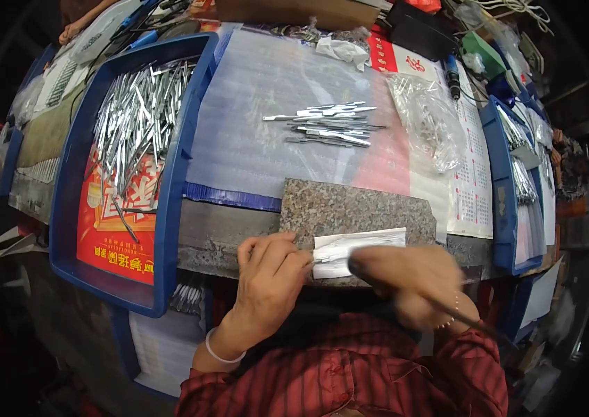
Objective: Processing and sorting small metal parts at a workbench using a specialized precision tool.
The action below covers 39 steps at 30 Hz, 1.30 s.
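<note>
My left hand (270, 281) rests at the near edge of a speckled granite slab (357, 201). Its thumb and fingertips are pressed together at the left end of a white paper (385, 240) on the slab; what they pinch is too small to make out. Over the paper's right part, my right hand (416, 285) is closed around a dark long-handled tool (465, 316), smeared by motion. The tool's rounded dark end points at the paper. Beyond the slab, several thin silvery metal pieces (333, 125) lie in a loose pile on a foam sheet (239, 125).
A blue tray (162, 229) at the left holds a heap of similar metal pieces. Clear plastic bags (426, 125) lie on a printed sheet at the right, near a blue-and-black screwdriver-like tool (453, 76). More blue bins (506, 201) stand far right. Another person's hand (71, 31) shows at top left.
</note>
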Each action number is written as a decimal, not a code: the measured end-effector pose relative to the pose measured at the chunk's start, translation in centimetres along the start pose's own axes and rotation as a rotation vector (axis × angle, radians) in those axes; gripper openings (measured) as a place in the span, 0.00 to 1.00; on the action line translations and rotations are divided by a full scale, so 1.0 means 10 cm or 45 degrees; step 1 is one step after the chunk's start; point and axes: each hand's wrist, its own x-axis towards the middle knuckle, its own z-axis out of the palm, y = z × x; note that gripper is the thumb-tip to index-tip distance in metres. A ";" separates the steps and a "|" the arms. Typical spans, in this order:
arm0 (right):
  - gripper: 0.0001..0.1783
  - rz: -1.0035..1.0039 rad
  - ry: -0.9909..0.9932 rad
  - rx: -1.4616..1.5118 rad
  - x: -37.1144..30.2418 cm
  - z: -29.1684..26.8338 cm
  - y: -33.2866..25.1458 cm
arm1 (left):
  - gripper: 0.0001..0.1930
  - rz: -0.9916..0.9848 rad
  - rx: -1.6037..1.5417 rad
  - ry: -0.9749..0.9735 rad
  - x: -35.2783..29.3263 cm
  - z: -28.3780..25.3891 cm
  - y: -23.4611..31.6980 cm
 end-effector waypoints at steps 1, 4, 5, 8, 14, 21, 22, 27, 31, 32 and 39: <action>0.13 0.021 0.158 -0.017 -0.12 0.01 -0.08 | 0.11 0.015 0.020 0.006 0.01 0.00 0.00; 0.11 0.096 -0.259 -0.189 0.15 0.33 0.05 | 0.10 0.044 0.012 -0.048 0.06 -0.05 0.07; 0.13 0.085 -0.185 -0.050 0.23 0.33 0.05 | 0.10 0.037 0.039 -0.045 0.04 -0.02 0.04; 0.12 0.114 -0.107 -0.004 0.20 0.38 0.14 | 0.10 0.042 0.011 -0.031 0.05 -0.01 -0.02; 0.24 0.388 -0.024 0.180 0.10 0.16 0.02 | 0.12 0.033 -0.001 0.000 0.02 -0.01 0.00; 0.21 0.042 0.084 0.069 0.13 0.01 -0.16 | 0.12 0.044 -0.024 0.003 0.00 0.00 -0.02; 0.20 -0.084 0.075 0.003 0.14 0.00 -0.15 | 0.12 0.042 -0.021 0.000 0.00 -0.01 -0.02; 0.13 0.167 -0.072 -0.063 0.16 0.36 0.05 | 0.10 0.032 -0.007 -0.014 0.03 0.00 -0.01; 0.11 0.117 0.268 -0.021 -0.11 -0.05 -0.05 | 0.11 0.040 -0.018 0.003 0.06 -0.01 0.00; 0.12 0.240 0.538 0.227 -0.23 -0.09 -0.17 | 0.11 0.045 -0.019 -0.003 0.06 -0.01 0.02; 0.11 0.384 0.190 -0.189 -0.33 0.04 0.07 | 0.08 0.043 0.061 0.035 0.08 -0.02 0.05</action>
